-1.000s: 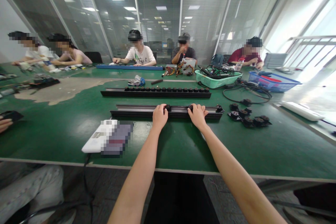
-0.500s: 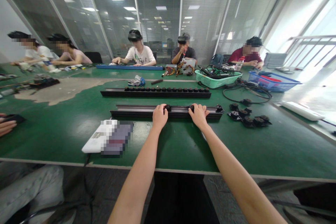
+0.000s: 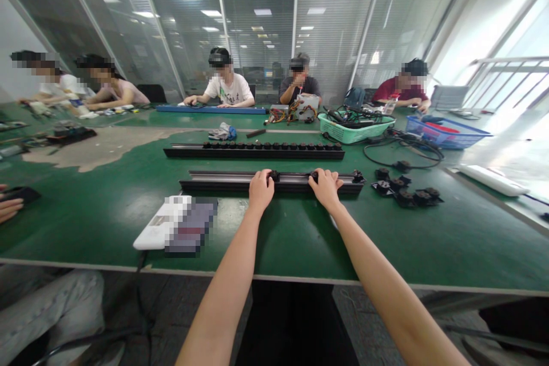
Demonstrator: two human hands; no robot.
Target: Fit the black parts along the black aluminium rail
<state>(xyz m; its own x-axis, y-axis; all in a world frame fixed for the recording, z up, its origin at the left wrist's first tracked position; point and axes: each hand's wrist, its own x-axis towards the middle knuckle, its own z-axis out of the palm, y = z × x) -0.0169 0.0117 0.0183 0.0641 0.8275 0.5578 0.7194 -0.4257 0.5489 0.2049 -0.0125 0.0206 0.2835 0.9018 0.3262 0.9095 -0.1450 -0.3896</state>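
Note:
A long black rail [image 3: 223,184] lies across the green table [image 3: 295,246] in front of me. My left hand [image 3: 261,187] is closed on a small black part [image 3: 273,175] near the rail's middle. Further right, my right hand [image 3: 326,186] is closed on another black part [image 3: 314,175] in the same rail. One more black part [image 3: 357,175] sits at the rail's right end. Behind it, a second black rail [image 3: 257,154] carries a row of several black parts. Loose black parts [image 3: 412,197] lie to the right of the near rail.
A white device [image 3: 156,229] and a dark pixelated object [image 3: 193,229] lie at the near left. Further back are a green basket [image 3: 355,132] with cables, a blue basket [image 3: 450,136] and a glove [image 3: 223,132]. Another person's hand [image 3: 9,206] is at the left edge.

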